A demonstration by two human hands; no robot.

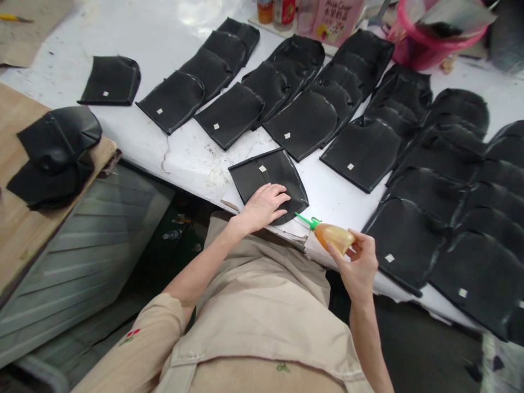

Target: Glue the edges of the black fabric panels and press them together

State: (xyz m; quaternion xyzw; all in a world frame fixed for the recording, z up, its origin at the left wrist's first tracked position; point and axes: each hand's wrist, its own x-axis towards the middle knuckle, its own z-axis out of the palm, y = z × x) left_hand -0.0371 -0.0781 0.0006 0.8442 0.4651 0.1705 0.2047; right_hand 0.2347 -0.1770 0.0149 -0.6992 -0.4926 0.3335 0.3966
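Note:
A black, curved-edged piece [256, 174] with a small pale tag lies at the front edge of the white table. My left hand [265, 207] rests flat on it, fingers spread. In my right hand [358, 259] is a squeeze bottle of amber liquid [333, 236], fingers wrapped round its base. Its green nozzle [305, 219] points left, its tip at the lower right edge of the black piece, just right of my left fingers. Whether the tip touches the piece, I cannot tell.
Overlapping rows of black pieces [303, 123] cover the white table [155, 153] behind and to the right. Two black pieces [61, 136] sit on a wooden board at left. A pink bucket [426, 52], jars [283, 13] and a pink package [336, 21] stand at the back.

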